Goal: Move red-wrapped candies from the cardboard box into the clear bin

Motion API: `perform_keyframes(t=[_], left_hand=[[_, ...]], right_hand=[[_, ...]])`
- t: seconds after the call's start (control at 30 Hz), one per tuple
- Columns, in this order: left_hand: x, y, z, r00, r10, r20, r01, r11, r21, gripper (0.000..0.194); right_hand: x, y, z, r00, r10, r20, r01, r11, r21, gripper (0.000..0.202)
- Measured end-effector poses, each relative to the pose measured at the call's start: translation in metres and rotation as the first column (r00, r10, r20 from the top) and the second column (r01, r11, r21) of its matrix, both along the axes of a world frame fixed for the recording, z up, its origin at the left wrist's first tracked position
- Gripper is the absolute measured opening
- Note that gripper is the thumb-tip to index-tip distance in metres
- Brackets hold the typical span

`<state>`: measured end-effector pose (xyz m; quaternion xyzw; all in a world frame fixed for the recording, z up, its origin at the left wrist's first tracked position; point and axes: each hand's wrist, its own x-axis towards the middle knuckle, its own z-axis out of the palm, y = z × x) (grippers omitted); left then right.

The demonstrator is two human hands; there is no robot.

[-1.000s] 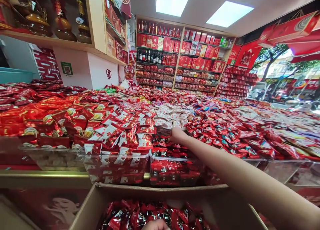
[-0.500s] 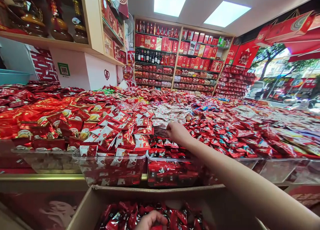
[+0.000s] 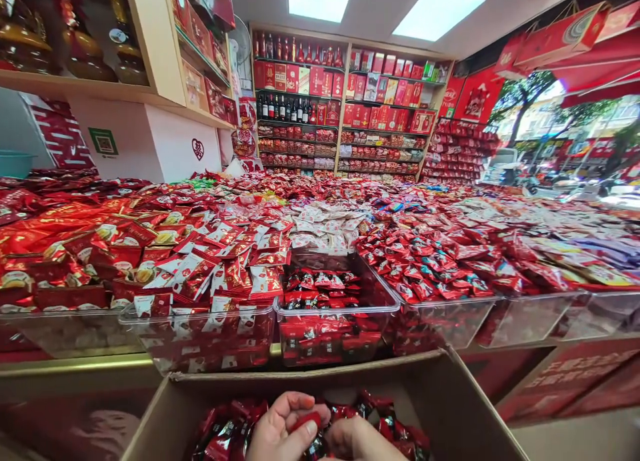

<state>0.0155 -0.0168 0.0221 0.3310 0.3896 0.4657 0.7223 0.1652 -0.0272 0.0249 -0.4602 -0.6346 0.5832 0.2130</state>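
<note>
Left fingers (image 3: 303, 437) clamped on red packet (image 3: 306, 420) over carton (image 3: 445, 401); right fingers (image 3: 343, 431), state unclear.

Wine bottles (image 3: 286, 109), ceiling lights (image 3: 439, 13), tree (image 3: 523, 107), heart sticker (image 3: 198, 149)

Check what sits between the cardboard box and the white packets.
A clear plastic bin holding red-and-black packets sits between the cardboard box and the white packets, seen in the head view.
</note>
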Motion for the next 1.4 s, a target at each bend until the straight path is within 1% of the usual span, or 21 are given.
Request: perform_keyframes(t=[0.07,0.13,0.2,0.27,0.37,0.47,0.53,0.6,0.67,0.7,0.73,0.77,0.8,0.83,0.9,0.97,1.07,1.17,1.23,1.3,1.4], left_hand=[[0.001,-0.003,0.009,1.0,-0.015,0.015,0.015,1.0,0.003,0.032],[-0.001,-0.006,0.02,0.997,-0.033,0.077,0.035,0.999,-0.02,0.031],[-0.003,-0.007,0.03,0.992,-0.066,0.106,0.07,0.997,-0.032,0.029],[-0.005,-0.007,0.037,0.994,-0.09,0.058,0.092,0.996,-0.017,0.028],[-0.005,-0.006,0.037,0.991,-0.128,-0.044,0.128,0.992,0.011,0.032],[-0.005,-0.005,0.031,0.979,-0.167,-0.117,0.172,0.984,0.037,0.03],[-0.005,-0.003,0.026,0.972,-0.181,-0.149,0.19,0.98,0.049,0.028],[-0.005,-0.002,0.022,0.971,-0.185,-0.149,0.194,0.98,0.05,0.027],[-0.004,-0.002,0.018,0.976,-0.158,-0.151,0.167,0.985,0.045,0.028],[-0.004,-0.002,0.015,0.974,-0.14,-0.177,0.149,0.988,0.038,0.03],[-0.003,-0.003,0.013,0.968,-0.128,-0.218,0.137,0.99,0.026,0.032],[-0.002,-0.004,0.01,0.955,-0.129,-0.267,0.136,0.991,0.008,0.035],[-0.001,-0.004,0.007,0.939,-0.144,-0.312,0.145,0.989,-0.018,0.039],[0.0,-0.005,0.005,0.925,-0.167,-0.342,0.161,0.986,-0.045,0.041],[0.001,-0.006,0.001,0.92,-0.202,-0.335,0.184,0.979,-0.085,0.044],[0.0,-0.006,0.0,0.936,-0.209,-0.282,0.183,0.976,-0.117,0.044],[-0.001,-0.005,0.002,0.956,-0.228,-0.183,0.2,0.967,-0.158,0.046],[-0.003,-0.003,0.006,0.96,-0.259,-0.106,0.241,0.957,-0.159,0.05],[-0.004,-0.003,0.007,0.959,-0.271,-0.079,0.256,0.954,-0.157,0.053],[-0.004,-0.003,0.007,0.957,-0.282,-0.064,0.271,0.952,-0.141,0.056],[-0.004,-0.003,0.005,0.956,-0.29,-0.049,0.284,0.953,-0.11,0.059]], right_hand=[[-0.004,-0.003,0.003,0.992,-0.002,-0.126,-0.006,0.998,-0.063,0.039],[-0.005,-0.007,0.01,0.977,-0.044,-0.208,0.02,0.993,-0.114,0.036],[-0.004,-0.008,0.015,0.962,-0.097,-0.255,0.057,0.985,-0.162,0.036],[0.0,-0.008,0.016,0.955,-0.137,-0.262,0.092,0.98,-0.177,0.035],[0.005,-0.006,0.014,0.951,-0.158,-0.265,0.106,0.974,-0.201,0.034],[0.007,-0.006,0.011,0.951,-0.148,-0.272,0.097,0.976,-0.194,0.033],[0.006,-0.007,0.011,0.965,-0.112,-0.236,0.074,0.984,-0.165,0.033],[0.007,-0.007,0.013,0.989,-0.064,-0.132,0.053,0.995,-0.086,0.034],[0.008,-0.008,0.015,0.996,-0.065,0.068,0.057,0.992,0.111,0.031],[0.009,-0.009,0.016,0.976,-0.104,0.194,0.053,0.967,0.251,0.028],[0.01,-0.009,0.017,0.935,-0.163,0.316,0.028,0.919,0.392,0.024],[0.01,-0.009,0.018,0.879,-0.227,0.42,-0.023,0.859,0.512,0.02],[0.011,-0.01,0.019,0.822,-0.274,0.498,-0.091,0.802,0.591,0.016],[0.01,-0.01,0.019,0.774,-0.299,0.558,-0.163,0.757,0.632,0.013],[0.01,-0.011,0.02,0.716,-0.303,0.629,-0.278,0.703,0.654,0.009],[0.009,-0.011,0.02,0.712,-0.278,0.645,-0.328,0.681,0.655,0.009],[0.009,-0.011,0.021,0.803,-0.205,0.56,-0.297,0.676,0.674,0.017],[0.012,-0.012,0.023,0.89,-0.106,0.444,-0.245,0.71,0.66,0.034],[0.013,-0.012,0.025,0.908,-0.065,0.414,-0.231,0.747,0.623,0.039],[0.013,-0.012,0.026,0.911,-0.047,0.411,-0.224,0.779,0.585,0.037],[0.011,-0.012,0.025,0.906,-0.06,0.418,-0.208,0.798,0.566,0.032]])
